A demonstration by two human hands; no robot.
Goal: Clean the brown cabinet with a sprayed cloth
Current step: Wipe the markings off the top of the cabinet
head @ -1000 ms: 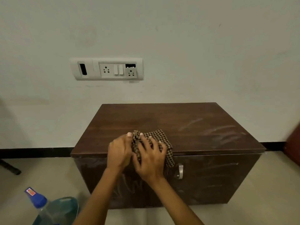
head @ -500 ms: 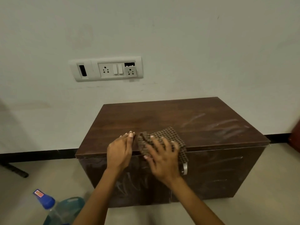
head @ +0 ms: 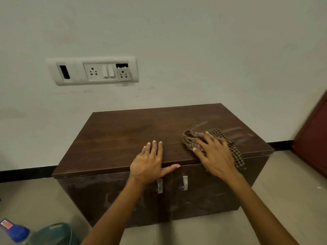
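The low brown cabinet [head: 123, 137] stands against the white wall, with two doors and metal handles on its front. A checked brown cloth [head: 219, 137] lies on the right part of its top, near the front edge. My right hand [head: 215, 156] presses flat on the cloth with fingers spread over it. My left hand [head: 150, 161] rests flat and open on the top's front edge near the middle, thumb along the edge, holding nothing. Pale dusty streaks mark the top to the right of the cloth.
A bottle with a blue cap [head: 17, 232] and greenish body stands on the floor at the lower left. A white socket panel [head: 93, 71] is on the wall above the cabinet. A dark red door or panel [head: 313, 137] is at the right edge.
My right hand has slid the cloth to the right along the cabinet top. My left hand let go of the cloth and now lies flat on the front edge.
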